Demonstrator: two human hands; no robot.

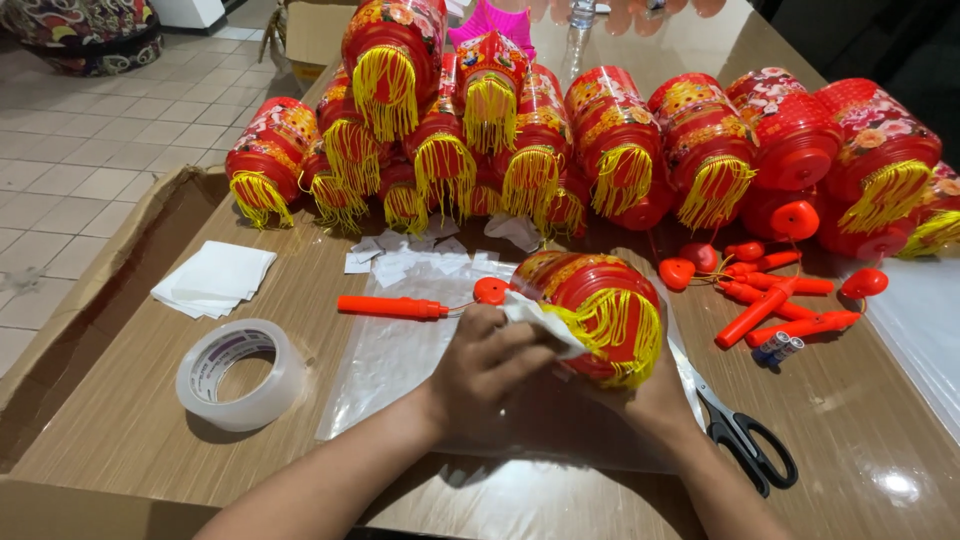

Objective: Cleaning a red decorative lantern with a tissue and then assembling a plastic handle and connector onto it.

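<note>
A red lantern (590, 300) with a yellow tassel fringe lies on its side over a clear plastic bag (400, 355) on the brown table (130, 420). My right hand (655, 400) cups the lantern from below. My left hand (480, 365) pinches a small white paper piece (540, 318) against the lantern's side. An orange handle stick (392, 306) with a round red cap (490, 290) is wired to the lantern and lies to its left.
A pile of finished red lanterns (520, 130) fills the table's far side. Loose orange handles (775, 300) and two small batteries (780, 348) lie right. Black scissors (740, 430), a tape roll (240, 375), white paper squares (215, 278), scraps (405, 258).
</note>
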